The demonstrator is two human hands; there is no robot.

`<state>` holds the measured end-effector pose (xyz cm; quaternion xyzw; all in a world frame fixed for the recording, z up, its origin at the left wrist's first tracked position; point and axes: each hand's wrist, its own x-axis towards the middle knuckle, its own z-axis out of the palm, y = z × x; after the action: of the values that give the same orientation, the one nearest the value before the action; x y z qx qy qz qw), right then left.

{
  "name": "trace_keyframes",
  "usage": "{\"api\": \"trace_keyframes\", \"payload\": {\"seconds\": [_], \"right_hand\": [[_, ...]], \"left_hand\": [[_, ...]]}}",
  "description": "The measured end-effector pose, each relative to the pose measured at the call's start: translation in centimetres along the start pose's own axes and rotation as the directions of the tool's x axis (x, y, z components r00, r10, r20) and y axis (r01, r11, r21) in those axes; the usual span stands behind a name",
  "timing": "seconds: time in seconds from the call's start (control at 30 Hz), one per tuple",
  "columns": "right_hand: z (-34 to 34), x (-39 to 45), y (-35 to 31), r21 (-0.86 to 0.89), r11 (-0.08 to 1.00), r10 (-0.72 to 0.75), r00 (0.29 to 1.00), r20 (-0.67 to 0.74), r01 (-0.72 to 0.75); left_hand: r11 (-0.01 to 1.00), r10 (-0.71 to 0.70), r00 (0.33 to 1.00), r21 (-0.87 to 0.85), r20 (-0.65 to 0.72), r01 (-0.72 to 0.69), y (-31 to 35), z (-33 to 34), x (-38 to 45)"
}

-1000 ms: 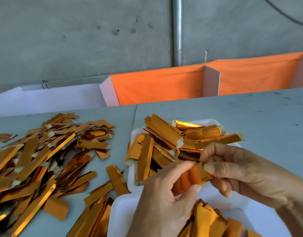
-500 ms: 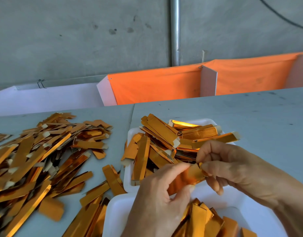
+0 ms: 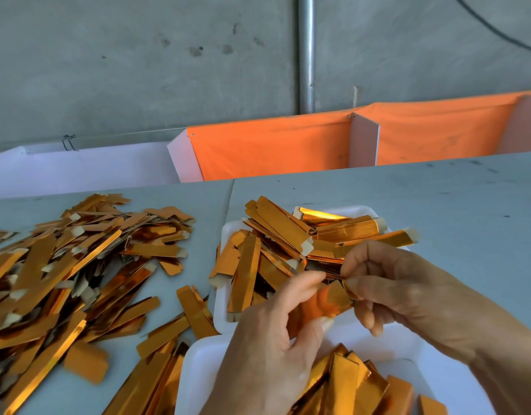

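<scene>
A small shiny gold-orange card piece hangs between my two hands above the trays. My left hand grips its lower left part between thumb and fingers. My right hand pinches its upper right end with thumb and forefinger. Behind the hands a white foam tray carries a heap of flat gold card strips. A second white foam tray in front holds several more gold pieces, partly hidden by my left hand.
A large loose pile of gold strips covers the grey table on the left, and more strips lie by the front tray. Orange cloth bins with white dividers stand along the table's far edge, before a concrete wall.
The hands have stayed over the trays; my right fingers have shifted on the piece's upper end, and the piece looks folded shorter between the hands.
</scene>
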<state>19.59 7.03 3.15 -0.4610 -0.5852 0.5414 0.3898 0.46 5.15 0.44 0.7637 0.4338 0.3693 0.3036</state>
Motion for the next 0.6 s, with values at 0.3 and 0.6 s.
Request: {"api": "trace_keyframes", "payload": {"seconds": [0.3, 0.6], "right_hand": [[0.55, -0.1, -0.15, 0.051, 0.999, -0.001, 0.999, -0.052, 0.004], [0.1, -0.52, -0.78, 0.205, 0.971, 0.112, 0.992, 0.057, -0.121]], "left_hand": [[1.0, 0.021, 0.998, 0.023, -0.051, -0.02, -0.25, 0.05, -0.14], [0.999, 0.045, 0.999, 0.011, -0.025, -0.045, 0.02, -0.27, -0.13]]}}
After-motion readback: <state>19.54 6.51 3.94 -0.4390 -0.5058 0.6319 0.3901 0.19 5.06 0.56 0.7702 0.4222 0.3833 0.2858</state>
